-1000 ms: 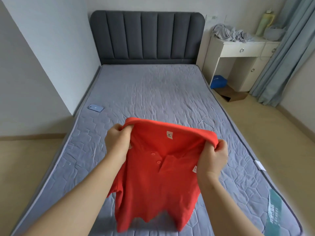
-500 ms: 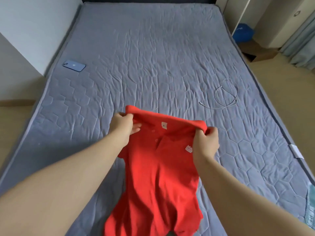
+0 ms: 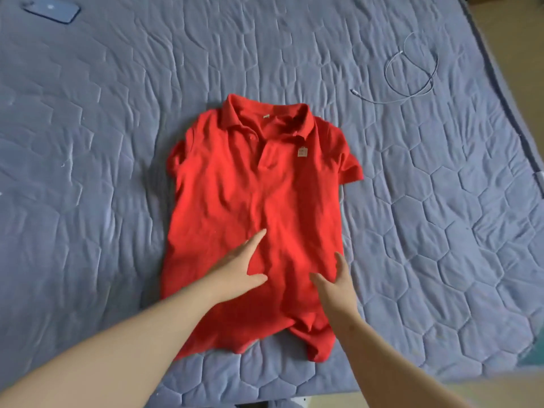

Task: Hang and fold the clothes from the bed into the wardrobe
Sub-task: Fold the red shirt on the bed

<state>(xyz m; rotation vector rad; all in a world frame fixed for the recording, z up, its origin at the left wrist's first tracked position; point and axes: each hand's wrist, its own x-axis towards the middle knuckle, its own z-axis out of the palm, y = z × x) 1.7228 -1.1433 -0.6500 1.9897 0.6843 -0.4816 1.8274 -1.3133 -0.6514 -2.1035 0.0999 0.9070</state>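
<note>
Red polo shirt (image 3: 235, 195) lies collar away, hem near; left hand (image 3: 238, 267) and right hand (image 3: 338, 287) rest flat on it.

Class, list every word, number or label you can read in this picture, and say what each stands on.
No text here is legible.
Neck label in the collar of the red polo shirt: too small to read.
Square tag on the shirt's chest: printed marks, blurred.
Blue phone on the bed: nothing readable.

One shirt (image 3: 235, 187), phone (image 3: 51, 10), cable (image 3: 382, 102) — two hands (image 3: 238, 269) (image 3: 335, 285)
</note>
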